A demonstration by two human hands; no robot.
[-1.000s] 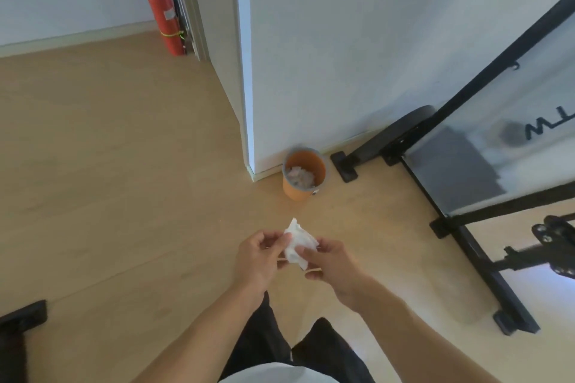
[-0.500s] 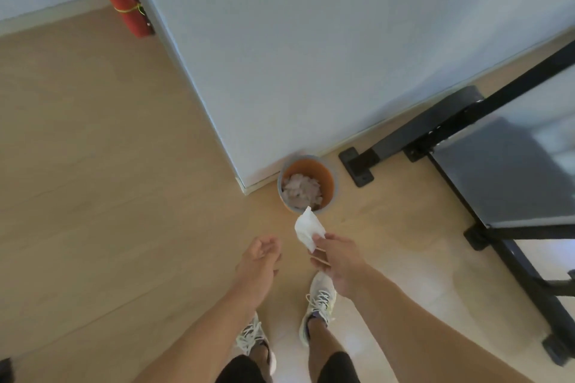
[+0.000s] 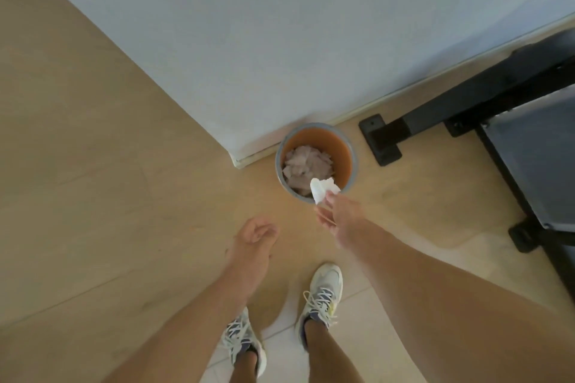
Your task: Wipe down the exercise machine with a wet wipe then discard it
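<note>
Overhead, one black exercise machine [image 3: 485, 102] fills three o'clock; two sneakers [image 3: 322, 292] stand at six; one orange bin [image 3: 339, 146], holding crumpled wipes, sits at the wall corner; one wet wipe [image 3: 323, 188], pinched by the right hand [image 3: 340, 218], now overhangs the bin's rim, nearer than before; the left hand [image 3: 253, 242] hangs loosely curled, holding nothing.

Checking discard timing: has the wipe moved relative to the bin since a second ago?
Yes. The wipe, pinched in the right hand, has moved toward the bin and now overlaps its near rim; earlier it was well short of it.
</note>
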